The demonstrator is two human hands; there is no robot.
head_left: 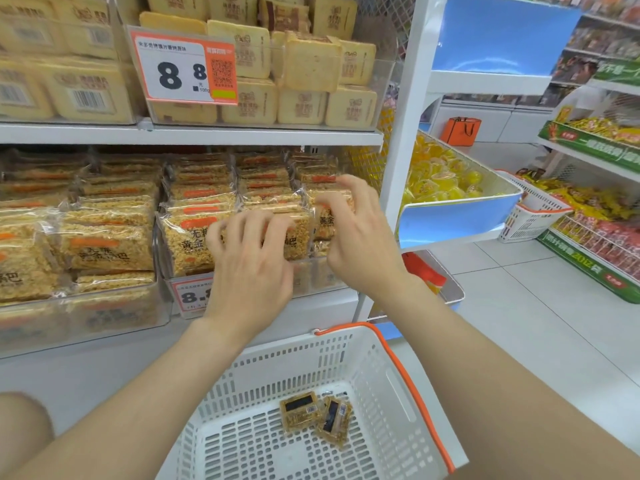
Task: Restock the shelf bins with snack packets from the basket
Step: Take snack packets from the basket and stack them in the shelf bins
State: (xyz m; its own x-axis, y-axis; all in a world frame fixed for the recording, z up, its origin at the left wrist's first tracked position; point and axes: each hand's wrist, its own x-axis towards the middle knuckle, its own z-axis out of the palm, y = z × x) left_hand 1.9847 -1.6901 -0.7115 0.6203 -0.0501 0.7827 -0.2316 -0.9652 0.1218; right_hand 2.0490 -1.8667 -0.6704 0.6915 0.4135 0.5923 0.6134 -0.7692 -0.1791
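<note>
My left hand [250,268] lies with spread fingers flat against the front snack packet [185,244] in the clear shelf bin [166,289]; it grips nothing. My right hand [358,237] curls thumb and fingers over the top of an upright snack packet [327,220] at the bin's right end. The bin is packed with rows of golden puffed-grain packets with orange labels. Below my arms stands the white basket [377,372] with an orange handle. Two small packets [300,410] [335,421] lie on its floor.
A price tag [188,296] hangs on the bin's front. A second bin of the same snack [86,251] sits to the left. The upper shelf [194,135] holds beige biscuit packs. To the right are a blue bin of yellow jellies [450,188], another white basket [530,216] and tiled floor.
</note>
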